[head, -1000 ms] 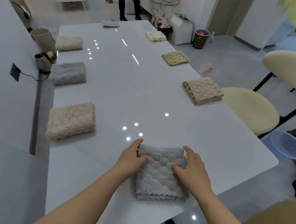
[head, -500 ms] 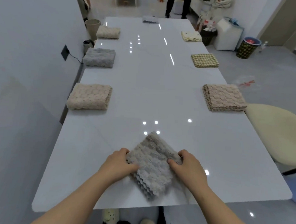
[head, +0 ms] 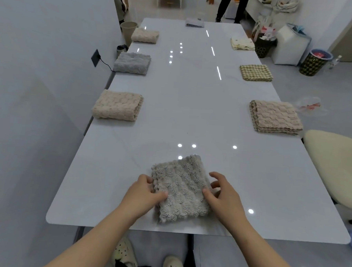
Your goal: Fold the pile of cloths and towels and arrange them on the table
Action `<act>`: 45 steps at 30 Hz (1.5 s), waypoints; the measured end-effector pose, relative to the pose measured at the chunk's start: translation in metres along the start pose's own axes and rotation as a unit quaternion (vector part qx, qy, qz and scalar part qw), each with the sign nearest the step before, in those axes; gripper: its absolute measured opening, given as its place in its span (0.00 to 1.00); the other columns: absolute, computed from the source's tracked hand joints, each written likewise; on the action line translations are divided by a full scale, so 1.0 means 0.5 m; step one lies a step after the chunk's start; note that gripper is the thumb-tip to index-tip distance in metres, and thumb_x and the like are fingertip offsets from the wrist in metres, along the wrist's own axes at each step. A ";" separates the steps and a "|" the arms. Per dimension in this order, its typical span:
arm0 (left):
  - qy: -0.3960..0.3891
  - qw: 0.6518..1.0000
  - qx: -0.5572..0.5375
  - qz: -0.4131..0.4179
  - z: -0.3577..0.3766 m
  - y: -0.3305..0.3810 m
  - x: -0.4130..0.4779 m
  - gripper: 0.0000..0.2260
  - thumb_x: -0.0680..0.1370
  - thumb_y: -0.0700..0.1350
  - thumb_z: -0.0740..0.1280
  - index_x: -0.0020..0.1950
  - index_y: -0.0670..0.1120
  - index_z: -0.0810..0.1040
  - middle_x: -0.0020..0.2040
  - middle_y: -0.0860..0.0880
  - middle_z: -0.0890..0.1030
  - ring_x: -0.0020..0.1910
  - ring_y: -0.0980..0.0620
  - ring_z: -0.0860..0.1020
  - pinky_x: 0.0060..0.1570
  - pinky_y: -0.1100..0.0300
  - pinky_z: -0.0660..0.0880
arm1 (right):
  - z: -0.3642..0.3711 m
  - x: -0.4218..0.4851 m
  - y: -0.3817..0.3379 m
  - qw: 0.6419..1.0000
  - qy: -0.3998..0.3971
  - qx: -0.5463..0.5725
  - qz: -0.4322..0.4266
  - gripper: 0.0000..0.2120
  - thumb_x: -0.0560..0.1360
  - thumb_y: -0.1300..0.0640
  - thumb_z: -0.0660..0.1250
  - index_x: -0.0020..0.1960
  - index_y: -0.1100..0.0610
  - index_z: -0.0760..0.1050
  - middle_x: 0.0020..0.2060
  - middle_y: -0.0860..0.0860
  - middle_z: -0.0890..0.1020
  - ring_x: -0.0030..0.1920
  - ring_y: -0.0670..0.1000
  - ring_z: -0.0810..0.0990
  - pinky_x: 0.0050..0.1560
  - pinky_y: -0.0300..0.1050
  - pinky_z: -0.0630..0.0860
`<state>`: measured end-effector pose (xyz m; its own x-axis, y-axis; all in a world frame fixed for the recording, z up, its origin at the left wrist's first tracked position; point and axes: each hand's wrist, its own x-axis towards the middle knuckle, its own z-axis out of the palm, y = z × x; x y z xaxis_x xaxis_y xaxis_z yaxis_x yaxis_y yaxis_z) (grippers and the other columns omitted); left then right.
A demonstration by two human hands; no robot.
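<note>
A folded grey towel [head: 180, 189] lies slightly askew near the front edge of the long white table [head: 192, 113]. My left hand [head: 145, 193] pinches its left edge, thumb on top and fingers curled at the side. My right hand [head: 223, 193] sits at the towel's right edge with its fingers spread and lifted; only the thumb touches the cloth. Folded towels line both long sides: beige [head: 117, 105], grey [head: 132, 63] and beige [head: 145, 35] on the left, pinkish-beige [head: 275, 117], checked [head: 255, 72] and cream [head: 242, 44] on the right.
Another folded grey cloth [head: 194, 23] lies at the far end, where a person's legs [head: 230, 7] stand. A cream chair [head: 336, 168] is at the right. The wall runs along the left side, with bins [head: 315, 62] on the floor at the back right.
The grey towel has been turned on the table and now lies nearly square to the edge. My right hand has lifted its fingers off the towel; my left hand stays on the left edge.
</note>
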<state>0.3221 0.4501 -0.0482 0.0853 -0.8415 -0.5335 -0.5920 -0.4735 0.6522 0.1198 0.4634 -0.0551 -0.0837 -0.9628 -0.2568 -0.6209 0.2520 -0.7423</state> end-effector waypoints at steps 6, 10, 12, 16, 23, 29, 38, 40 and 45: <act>0.006 0.998 0.033 0.057 0.025 0.010 -0.002 0.20 0.73 0.45 0.68 0.64 0.49 0.69 0.53 0.51 0.77 0.52 0.51 0.75 0.50 0.60 0.71 | -0.004 -0.004 0.011 0.999 -0.007 0.025 0.026 0.16 0.74 0.57 0.64 0.60 0.50 0.67 0.38 0.44 0.75 0.39 0.45 0.75 0.42 0.43 0.72; -0.042 0.995 0.025 0.082 0.017 -0.003 -0.001 0.15 0.73 0.46 0.71 0.55 0.53 0.70 0.43 0.57 0.75 0.42 0.57 0.74 0.44 0.63 0.71 | -0.014 -0.015 0.027 0.998 -0.013 0.033 0.049 0.12 0.73 0.57 0.65 0.55 0.51 0.68 0.37 0.47 0.75 0.38 0.45 0.74 0.38 0.39 0.69; -0.058 0.995 0.019 0.082 0.014 -0.014 -0.003 0.12 0.72 0.47 0.72 0.49 0.53 0.71 0.41 0.55 0.75 0.39 0.58 0.73 0.39 0.66 0.70 | -0.017 -0.022 0.032 0.998 -0.022 0.036 0.055 0.10 0.72 0.58 0.65 0.52 0.51 0.69 0.37 0.47 0.75 0.37 0.45 0.74 0.37 0.37 0.69; -0.030 0.990 0.099 0.098 0.020 -0.024 -0.003 0.12 0.72 0.52 0.71 0.39 0.51 0.69 0.37 0.54 0.74 0.35 0.59 0.70 0.33 0.66 0.64 | -0.019 -0.033 0.036 0.997 -0.035 0.042 0.062 0.09 0.71 0.58 0.66 0.50 0.52 0.70 0.36 0.47 0.75 0.36 0.44 0.73 0.36 0.36 0.68; 0.006 0.982 0.139 0.126 0.026 -0.026 0.000 0.14 0.74 0.53 0.69 0.35 0.50 0.67 0.33 0.54 0.73 0.32 0.60 0.69 0.30 0.67 0.62 | -0.021 -0.039 0.036 0.996 -0.042 0.052 0.066 0.13 0.71 0.59 0.67 0.53 0.51 0.68 0.32 0.48 0.72 0.34 0.45 0.72 0.34 0.36 0.67; -0.010 0.981 0.146 0.125 0.026 -0.026 -0.001 0.14 0.75 0.53 0.67 0.34 0.51 0.66 0.33 0.55 0.73 0.32 0.60 0.69 0.30 0.66 0.62 | -0.024 -0.043 0.032 0.996 -0.054 0.034 0.064 0.14 0.71 0.59 0.66 0.54 0.52 0.67 0.33 0.47 0.71 0.34 0.45 0.71 0.34 0.37 0.67; -0.034 0.984 0.138 0.108 0.017 -0.018 -0.004 0.12 0.74 0.53 0.68 0.37 0.53 0.67 0.35 0.55 0.75 0.34 0.60 0.71 0.32 0.66 0.64 | -0.024 -0.045 0.028 0.996 -0.056 0.034 0.067 0.15 0.70 0.59 0.66 0.55 0.52 0.66 0.34 0.48 0.71 0.35 0.46 0.71 0.35 0.38 0.67; -0.031 0.989 0.106 0.102 0.017 -0.016 -0.008 0.10 0.74 0.53 0.68 0.39 0.54 0.68 0.35 0.55 0.75 0.34 0.60 0.72 0.32 0.66 0.64 | -0.023 -0.048 0.028 0.996 -0.054 0.044 0.062 0.15 0.71 0.58 0.66 0.55 0.50 0.66 0.34 0.48 0.71 0.35 0.46 0.71 0.35 0.38 0.67; 0.036 0.994 0.033 0.097 0.016 -0.004 -0.013 0.08 0.77 0.50 0.63 0.53 0.49 0.70 0.39 0.52 0.74 0.36 0.57 0.72 0.34 0.63 0.66 | -0.025 -0.053 0.024 0.992 -0.038 0.102 0.062 0.15 0.74 0.55 0.66 0.57 0.49 0.66 0.35 0.49 0.72 0.37 0.46 0.72 0.39 0.38 0.68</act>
<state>0.3164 0.4585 -0.0506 0.0208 -0.9328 -0.3597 -0.6538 -0.2849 0.7010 0.1049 0.4907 -0.0494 -0.0865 -0.9151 -0.3938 -0.4383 0.3899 -0.8098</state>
